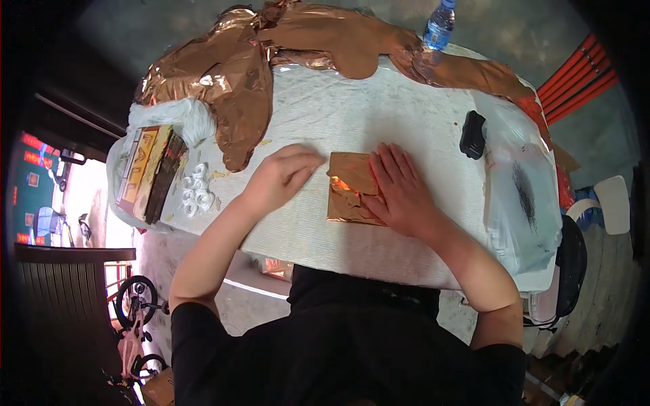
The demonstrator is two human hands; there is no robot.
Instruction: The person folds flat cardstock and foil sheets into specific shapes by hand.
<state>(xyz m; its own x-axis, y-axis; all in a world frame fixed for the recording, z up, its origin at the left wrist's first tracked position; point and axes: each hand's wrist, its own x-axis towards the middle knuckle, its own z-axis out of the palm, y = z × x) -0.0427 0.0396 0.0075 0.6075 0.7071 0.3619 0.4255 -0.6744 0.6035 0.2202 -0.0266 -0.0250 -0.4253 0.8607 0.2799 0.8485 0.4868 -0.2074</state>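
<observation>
A square piece of shiny copper-coloured foil (344, 206) lies in front of me on the white tabletop, its surface creased and torn-looking, with layers overlapping. My right hand (399, 189) rests flat over its right side, fingers stretched out and a little apart, covering that edge. Left of the foil, my left hand (286, 174) lies on the table with bent fingers pressed together. Its fingertips come close to the foil's upper left corner without touching it, and I see nothing in it.
Large copper foil sheets (338, 35) drape along the far edge, with a water bottle (439, 27) there. At left are a worn box (150, 172), a white plastic bag (177, 122) and several small white rolls (197, 189). A black object (472, 134) and clear plastic (521, 196) lie at right.
</observation>
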